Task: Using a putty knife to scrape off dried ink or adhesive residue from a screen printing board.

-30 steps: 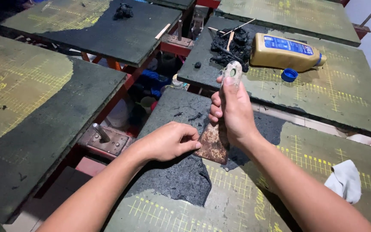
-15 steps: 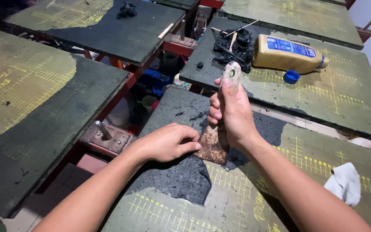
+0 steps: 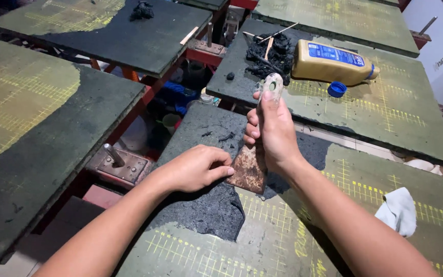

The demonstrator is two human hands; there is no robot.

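Note:
My right hand [image 3: 273,134] is closed around the pale handle of a scraper [image 3: 249,166], whose rusty blade stands edge-down on a green board [image 3: 365,205]. My left hand [image 3: 196,168] rests beside the blade, fingertips pressing on its left edge. A dark grey, rough coating [image 3: 208,208] covers the board's left part under and below my left hand, with bare green surface and yellow grid lines to the right.
A yellow bottle [image 3: 331,63] lies on its side on the far board, its blue cap [image 3: 337,90] beside it, next to a pile of black scrapings [image 3: 267,54]. A white rag [image 3: 398,211] lies at right. More boards stand at left; a metal bracket [image 3: 116,163] sits in the gap.
Both hands and the scraper hold nearly the same place; only the view has shifted slightly.

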